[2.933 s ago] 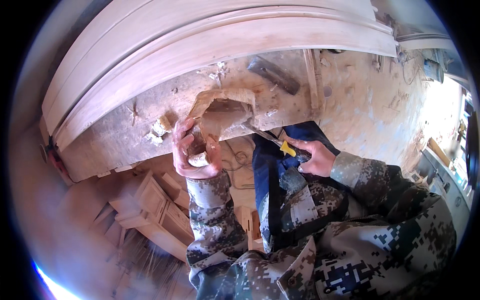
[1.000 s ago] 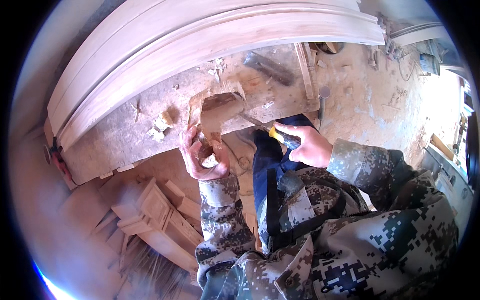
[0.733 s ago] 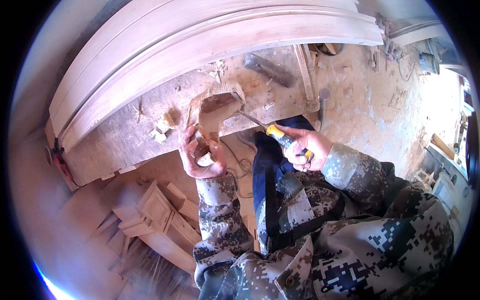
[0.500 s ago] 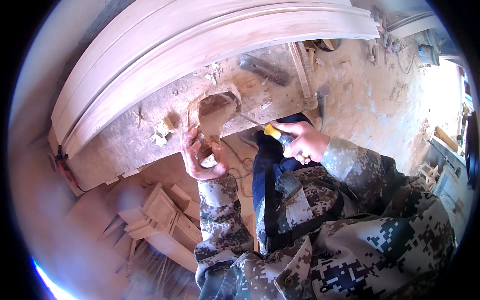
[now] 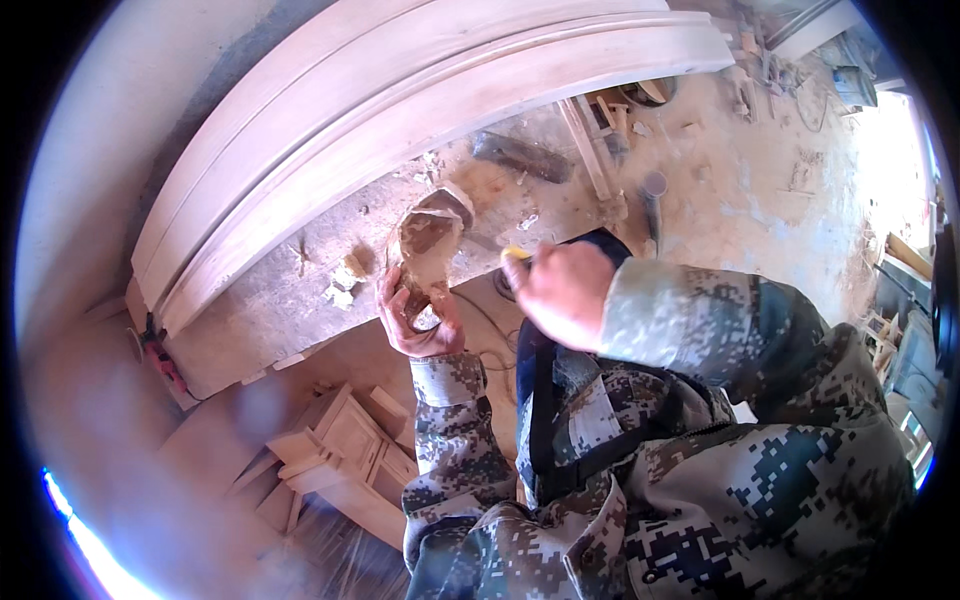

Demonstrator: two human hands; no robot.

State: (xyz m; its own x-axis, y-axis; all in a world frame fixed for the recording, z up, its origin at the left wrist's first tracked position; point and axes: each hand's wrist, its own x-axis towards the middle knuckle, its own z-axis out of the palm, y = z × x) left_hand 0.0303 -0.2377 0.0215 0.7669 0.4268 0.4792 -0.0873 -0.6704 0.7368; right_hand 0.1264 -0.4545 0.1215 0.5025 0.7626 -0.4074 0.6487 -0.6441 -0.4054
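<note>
My left hand [image 5: 425, 328] is wrapped around the near end of a crusty, open-topped container [image 5: 400, 240] with tan, powdery-looking stuff inside. It rests at the near edge of a dusty workbench [image 5: 265, 325]. To its right my right hand [image 5: 568, 295], a little smeared by motion, is closed on a screwdriver [image 5: 516, 253]. Only the yellow part of its handle shows clearly at the thumb; the thin blade points toward the container and is faint. Whether the tip touches the container I cannot tell. Pale crumbly lumps [image 5: 345, 280] lie left of the container.
Long pale moulded boards [image 5: 430, 100] span the far side of the bench. A dark block-like piece [image 5: 522, 157] and a wooden strip [image 5: 585, 145] lie behind the container. A red-handled tool [image 5: 165, 365] is at the left end. Wooden cabinet pieces [image 5: 350, 440] stand below the bench.
My right hand has turned over and moved left toward the container, so its back now hides most of the screwdriver handle. My left hand keeps its hold. The whole view has shifted slightly.
</note>
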